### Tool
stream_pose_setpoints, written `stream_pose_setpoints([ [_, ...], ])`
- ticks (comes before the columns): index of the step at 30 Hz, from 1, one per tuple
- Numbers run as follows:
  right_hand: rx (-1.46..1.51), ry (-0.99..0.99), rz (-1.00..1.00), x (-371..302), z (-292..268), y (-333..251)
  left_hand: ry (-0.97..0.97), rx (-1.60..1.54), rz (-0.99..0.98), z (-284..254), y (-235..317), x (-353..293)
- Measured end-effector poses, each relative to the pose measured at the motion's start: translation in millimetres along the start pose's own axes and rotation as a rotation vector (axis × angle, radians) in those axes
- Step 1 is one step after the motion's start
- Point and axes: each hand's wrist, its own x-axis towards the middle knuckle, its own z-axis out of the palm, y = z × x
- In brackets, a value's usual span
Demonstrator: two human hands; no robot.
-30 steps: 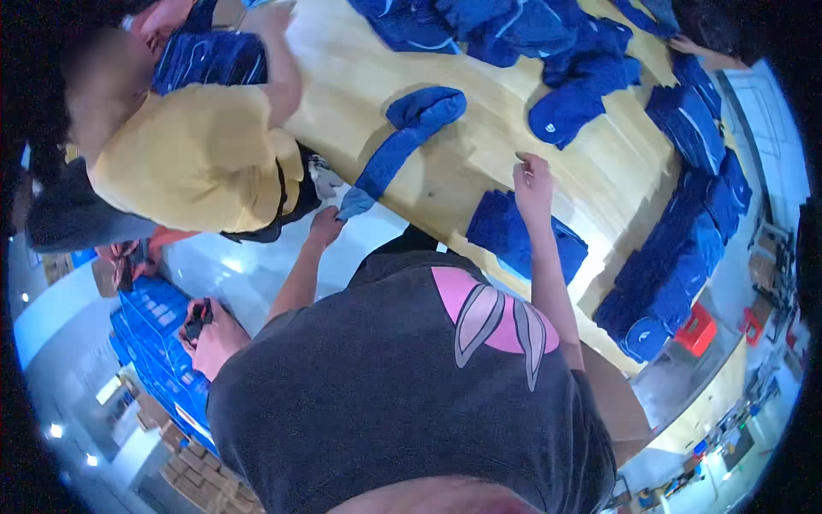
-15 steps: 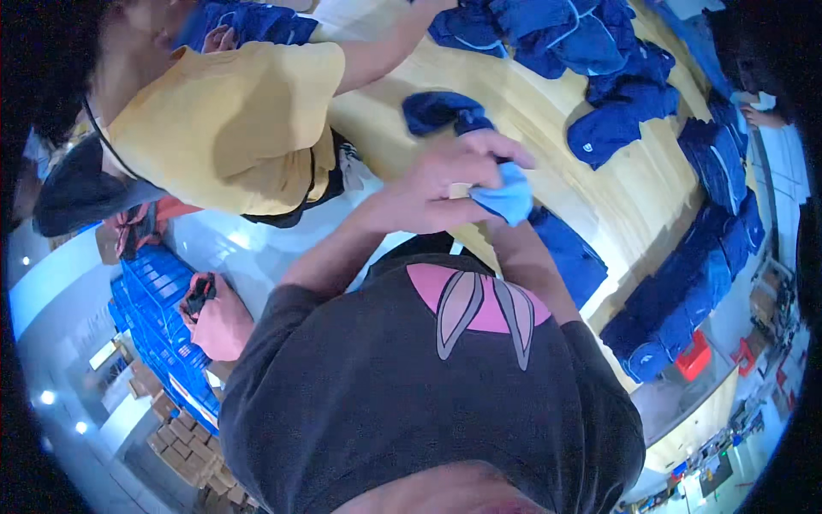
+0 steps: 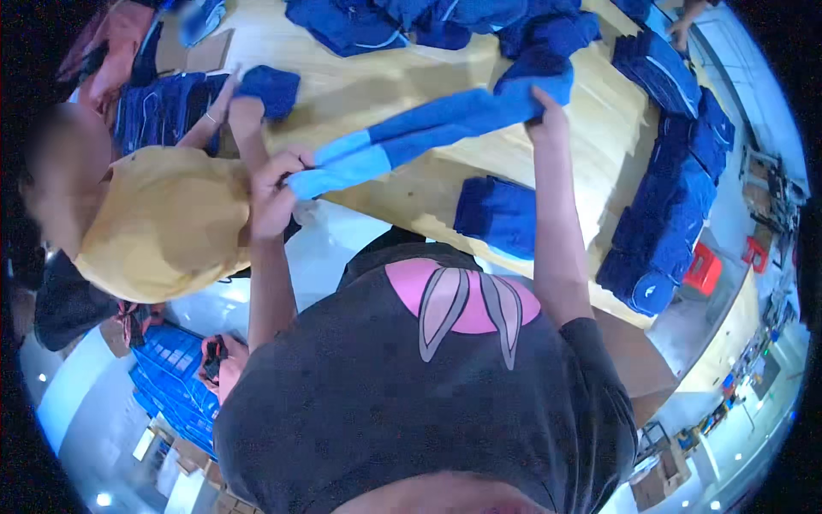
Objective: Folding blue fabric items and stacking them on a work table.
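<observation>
Over the table (image 3: 342, 90), cloth (image 3: 441, 124) strung between two hands!

Left hand (image 3: 278, 193) has its fingers clenched round the pale end; right hand (image 3: 548, 120) grasps the dark end, thumb on top, and I can't tell how firmly the hidden fingers sit beneath. What worries me, watching from out here: that left fist is right by the co-worker's yellow shirt (image 3: 171, 227), so a sideways tug could bump them. If the right grip is only a pinch, a hard pull might slip the dark end free and let the cloth flop crooked. And the folded stack (image 3: 495, 218) lies just below and left of the right forearm; a dropping elbow could, I reckon, skew it.
</observation>
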Motion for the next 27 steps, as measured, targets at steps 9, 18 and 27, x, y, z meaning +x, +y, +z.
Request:
stream_pose_setpoints([
  [9, -0.625, 0.27, -0.22, 51, -118, -4, 0.233, 0.888, -0.405, -56, -173, -105],
  [18, -1.947, -0.293, -1.177, 121, -133, -22, 0.63, 0.686, -0.853, -42, -234, -80],
  [27, -1.134, -0.228, -0.015, 84, -148, -60, 0.958, 0.215, -0.707, -83, -278, -113],
])
